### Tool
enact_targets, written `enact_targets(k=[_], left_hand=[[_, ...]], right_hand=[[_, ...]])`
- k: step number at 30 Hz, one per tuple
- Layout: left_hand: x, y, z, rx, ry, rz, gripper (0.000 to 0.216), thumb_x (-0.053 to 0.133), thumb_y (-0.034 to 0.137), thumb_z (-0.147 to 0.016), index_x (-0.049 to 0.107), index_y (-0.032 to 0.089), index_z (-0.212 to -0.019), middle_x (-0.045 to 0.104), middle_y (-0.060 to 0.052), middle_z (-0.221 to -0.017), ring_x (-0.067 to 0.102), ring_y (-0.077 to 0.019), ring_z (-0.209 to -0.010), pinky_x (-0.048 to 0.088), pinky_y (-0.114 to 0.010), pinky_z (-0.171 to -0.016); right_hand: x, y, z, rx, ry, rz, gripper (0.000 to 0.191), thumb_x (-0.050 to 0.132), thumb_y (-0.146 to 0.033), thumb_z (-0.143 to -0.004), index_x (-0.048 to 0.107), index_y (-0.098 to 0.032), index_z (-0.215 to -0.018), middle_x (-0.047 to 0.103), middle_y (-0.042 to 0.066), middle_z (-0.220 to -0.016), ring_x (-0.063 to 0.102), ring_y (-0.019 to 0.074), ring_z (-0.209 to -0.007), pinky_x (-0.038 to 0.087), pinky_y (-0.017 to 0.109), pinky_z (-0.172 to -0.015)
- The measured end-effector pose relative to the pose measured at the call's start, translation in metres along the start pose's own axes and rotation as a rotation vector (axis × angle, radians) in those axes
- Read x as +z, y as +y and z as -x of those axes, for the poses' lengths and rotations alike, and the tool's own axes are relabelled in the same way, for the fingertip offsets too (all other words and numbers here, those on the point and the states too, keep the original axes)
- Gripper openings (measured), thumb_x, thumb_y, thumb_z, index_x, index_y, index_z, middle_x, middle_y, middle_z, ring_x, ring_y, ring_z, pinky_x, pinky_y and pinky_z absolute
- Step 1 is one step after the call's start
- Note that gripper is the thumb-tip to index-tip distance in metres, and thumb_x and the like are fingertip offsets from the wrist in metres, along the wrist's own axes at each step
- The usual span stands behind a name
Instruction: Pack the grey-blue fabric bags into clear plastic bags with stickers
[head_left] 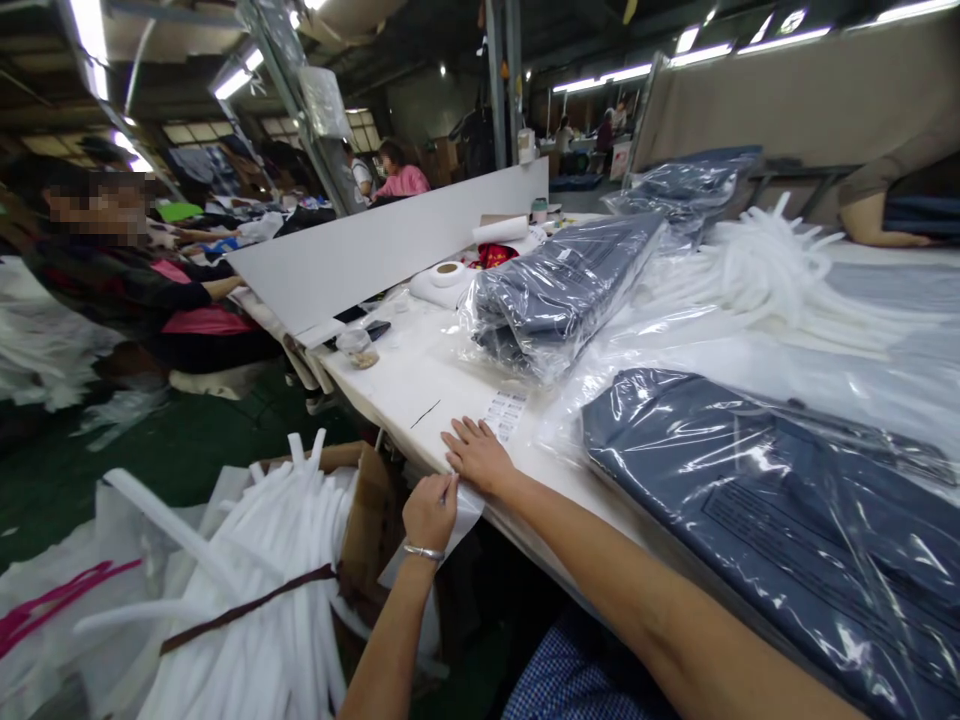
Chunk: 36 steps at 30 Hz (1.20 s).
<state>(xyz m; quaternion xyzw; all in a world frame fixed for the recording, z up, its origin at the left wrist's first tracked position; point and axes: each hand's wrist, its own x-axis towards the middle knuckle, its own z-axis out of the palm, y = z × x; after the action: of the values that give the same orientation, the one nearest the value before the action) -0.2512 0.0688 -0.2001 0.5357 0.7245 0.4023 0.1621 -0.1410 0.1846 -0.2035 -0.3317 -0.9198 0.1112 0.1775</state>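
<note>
While the right hand (480, 457) lies flat near the bench edge, fingers spread, grip released, the left hand (429, 514) is clenched just beside it, grip closed on a white sheet (468, 508) that hangs over the edge. Printed label sheet (505, 410) is on the bench (409, 375), just past the right fingertips; whether it joins the white sheet under the palm, can't tell. Metal bracelet (424, 551) on left wrist. Right of the hands: dark blue bagged item (720, 470) in clear plastic, another bagged bundle (562, 285) farther back. Clear cup (358, 349) near the bench's left edge, white roll (445, 284) behind it. Left, below bench level: white strips (277, 560) bundled beside a carton (369, 515).
</note>
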Motion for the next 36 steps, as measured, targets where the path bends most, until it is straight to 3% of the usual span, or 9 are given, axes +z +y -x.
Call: enact_targets(k=[12,16,20,24,28,32,36], left_hand=[[0.01,0.011,0.042,0.024,-0.047,0.097,0.031,0.047,0.043,-0.09,0.071,0.024,-0.093,0.07,-0.008,-0.099,0.062,-0.0231,-0.097,0.044,-0.032,-0.093],[0.017,0.006,0.079,-0.053,-0.166,0.152,0.025,0.055,0.044,-0.087,0.073,0.027,-0.087,0.072,-0.006,-0.094,0.065,-0.0234,-0.093,0.047,-0.033,-0.09],[0.013,-0.013,0.105,-0.209,-0.243,0.174,0.019,0.073,0.046,-0.07,0.074,0.028,-0.071,0.073,-0.006,-0.078,0.068,-0.0267,-0.079,0.051,-0.039,-0.084],[0.0,-0.023,0.077,-0.353,-0.093,0.238,0.034,0.065,0.053,-0.075,0.073,0.023,-0.088,0.073,-0.01,-0.096,0.067,-0.0284,-0.095,0.049,-0.044,-0.093],[-0.001,-0.01,0.017,-0.468,0.027,0.389,0.047,0.06,0.057,-0.08,0.061,0.019,-0.107,0.07,-0.009,-0.097,0.068,-0.0216,-0.08,0.057,-0.036,-0.068],[0.011,0.006,-0.013,-0.57,0.067,0.558,0.042,0.077,0.044,-0.071,0.058,0.015,-0.095,0.067,-0.005,-0.076,0.064,-0.0143,-0.061,0.054,-0.027,-0.053],[0.015,0.015,-0.003,-0.586,0.063,0.762,0.033,0.081,0.033,-0.069,0.059,0.014,-0.085,0.068,-0.004,-0.077,0.065,-0.0114,-0.064,0.057,-0.026,-0.063]], right_hand=[[-0.004,-0.002,-0.002,0.029,-0.044,-0.024,0.048,0.037,-0.041,-0.099,0.043,-0.024,-0.144,0.032,0.009,-0.156,0.024,0.0299,-0.145,0.017,0.052,-0.116],[-0.005,-0.003,0.0,0.029,-0.03,-0.046,0.049,0.035,-0.041,-0.1,0.043,-0.023,-0.144,0.032,0.01,-0.156,0.024,0.0303,-0.145,0.017,0.052,-0.116],[-0.005,-0.002,-0.001,0.052,-0.052,-0.192,0.05,0.035,-0.039,-0.099,0.041,-0.02,-0.145,0.03,0.01,-0.157,0.019,0.029,-0.146,0.011,0.052,-0.118],[-0.011,0.005,-0.009,0.075,-0.065,-0.374,0.05,0.04,-0.029,-0.097,0.039,-0.02,-0.146,0.038,0.008,-0.153,0.024,0.0265,-0.145,0.013,0.053,-0.118],[-0.032,0.01,-0.008,0.118,0.019,-0.553,0.047,0.042,-0.028,-0.096,0.045,-0.024,-0.143,0.048,0.003,-0.147,0.037,0.0203,-0.139,0.028,0.041,-0.116],[-0.05,0.007,0.028,0.296,0.23,-0.737,0.038,0.039,-0.033,-0.097,0.055,-0.025,-0.131,0.058,0.003,-0.137,0.051,0.0182,-0.128,0.04,0.036,-0.109],[-0.053,-0.002,0.086,0.521,0.276,-0.912,0.037,0.037,-0.04,-0.097,0.063,-0.016,-0.107,0.072,0.011,-0.103,0.071,0.0192,-0.087,0.059,0.034,-0.076]])
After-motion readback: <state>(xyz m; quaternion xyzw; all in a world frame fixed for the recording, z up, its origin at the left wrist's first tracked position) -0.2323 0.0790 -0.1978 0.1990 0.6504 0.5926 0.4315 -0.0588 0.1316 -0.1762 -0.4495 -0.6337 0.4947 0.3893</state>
